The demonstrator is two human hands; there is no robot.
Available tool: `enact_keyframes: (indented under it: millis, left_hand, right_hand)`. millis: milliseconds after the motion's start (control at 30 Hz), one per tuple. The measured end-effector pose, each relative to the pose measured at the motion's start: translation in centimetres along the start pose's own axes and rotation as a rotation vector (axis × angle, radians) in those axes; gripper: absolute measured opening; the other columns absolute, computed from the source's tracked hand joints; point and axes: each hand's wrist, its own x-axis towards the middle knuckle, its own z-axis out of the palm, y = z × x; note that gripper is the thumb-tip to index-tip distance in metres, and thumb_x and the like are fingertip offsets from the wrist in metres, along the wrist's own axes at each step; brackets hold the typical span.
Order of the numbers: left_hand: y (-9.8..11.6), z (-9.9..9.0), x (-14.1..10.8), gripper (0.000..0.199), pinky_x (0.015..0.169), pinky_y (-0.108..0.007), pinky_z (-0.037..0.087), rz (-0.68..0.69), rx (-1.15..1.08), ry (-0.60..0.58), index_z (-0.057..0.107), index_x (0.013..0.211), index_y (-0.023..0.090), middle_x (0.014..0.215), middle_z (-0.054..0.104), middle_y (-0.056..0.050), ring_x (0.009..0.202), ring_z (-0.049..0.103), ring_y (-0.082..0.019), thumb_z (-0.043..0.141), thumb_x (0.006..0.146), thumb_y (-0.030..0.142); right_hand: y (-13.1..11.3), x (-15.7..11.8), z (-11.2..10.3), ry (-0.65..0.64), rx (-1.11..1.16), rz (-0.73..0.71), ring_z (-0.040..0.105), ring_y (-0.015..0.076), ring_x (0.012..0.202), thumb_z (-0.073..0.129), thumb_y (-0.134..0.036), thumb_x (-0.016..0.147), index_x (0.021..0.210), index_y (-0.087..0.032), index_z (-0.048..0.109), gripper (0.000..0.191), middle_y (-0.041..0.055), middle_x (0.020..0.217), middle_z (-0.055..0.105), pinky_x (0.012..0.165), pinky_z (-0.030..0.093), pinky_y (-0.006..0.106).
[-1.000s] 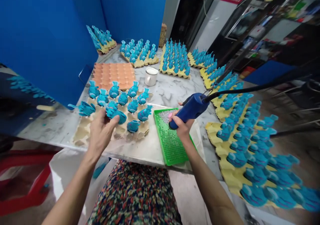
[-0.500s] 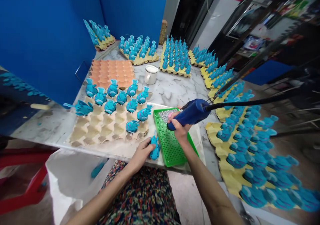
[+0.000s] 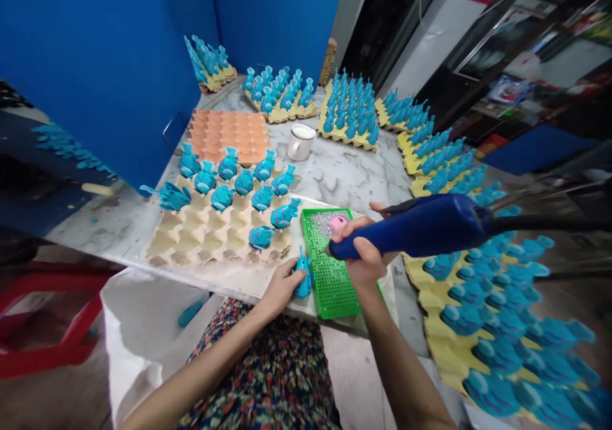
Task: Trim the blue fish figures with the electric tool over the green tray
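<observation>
My left hand is shut on a blue fish figurine with pink stripes, holding it upright beside the near left edge of a green perforated tray. My right hand grips a blue corded hand tool above that tray, its narrow tip pointing left. Silver granules and a small pink object lie at the tray's far end. Several similar fish stand in a pale pulp egg tray to the left of my left hand.
Yellow egg trays of blue fish ring the marble table, with a white mug and an orange egg tray at the back. A blue partition rises behind. A black cable runs right.
My left hand has moved down and right from the pulp tray, taking the fish to the green tray's edge. My right hand has swung the blue tool level and moved it right.
</observation>
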Motion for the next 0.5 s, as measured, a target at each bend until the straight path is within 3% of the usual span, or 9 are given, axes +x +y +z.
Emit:
enact_keyframes:
  millis: [100, 200, 367, 500]
  left_hand:
    - [-0.2, 0.0, 0.1, 0.018, 0.059, -0.024, 0.033, 0.017, 0.021, 0.008, 0.051, 0.071, 0.016, 0.065, 0.045, 0.003, 0.062, 0.038, -0.012, 0.051, 0.072, 0.035]
    - [-0.5, 0.0, 0.2, 0.018, 0.062, -0.024, 0.035, 0.035, 0.035, 0.004, 0.052, 0.073, 0.016, 0.069, 0.049, 0.002, 0.066, 0.041, -0.013, 0.051, 0.073, 0.034]
    - [-0.7, 0.1, 0.3, 0.021, 0.062, -0.024, 0.035, 0.032, 0.046, -0.002, 0.056, 0.08, 0.014, 0.07, 0.051, 0.002, 0.067, 0.042, -0.013, 0.051, 0.073, 0.033]
    - [-0.5, 0.3, 0.2, 0.02, 0.061, -0.023, 0.035, 0.026, 0.047, 0.01, 0.059, 0.081, 0.014, 0.07, 0.051, 0.002, 0.067, 0.042, -0.013, 0.05, 0.072, 0.03]
  right_hand:
    - [-1.6, -0.8, 0.9, -0.149, 0.109, 0.048, 0.053, 0.0158, 0.05, 0.058, -0.03, 0.068, 0.09, -0.024, 0.054, 0.023, -0.0046, 0.062, 0.056, 0.053, 0.046, 0.034]
    - [-2.2, -1.3, 1.5, -0.202, 0.117, 0.048, 0.054, 0.0152, 0.052, 0.06, -0.029, 0.069, 0.085, -0.024, 0.055, 0.017, -0.0038, 0.063, 0.056, 0.052, 0.046, 0.033]
    - [-1.5, -1.7, 1.7, -0.245, 0.089, 0.051, 0.053, 0.0152, 0.055, 0.059, -0.029, 0.072, 0.073, -0.022, 0.056, 0.008, -0.0021, 0.064, 0.056, 0.055, 0.045, 0.033]
    - [-0.6, -1.9, 1.2, -0.285, 0.0, 0.06, 0.052, 0.0144, 0.053, 0.06, -0.028, 0.07, 0.079, -0.022, 0.056, 0.011, -0.0033, 0.065, 0.057, 0.06, 0.046, 0.034]
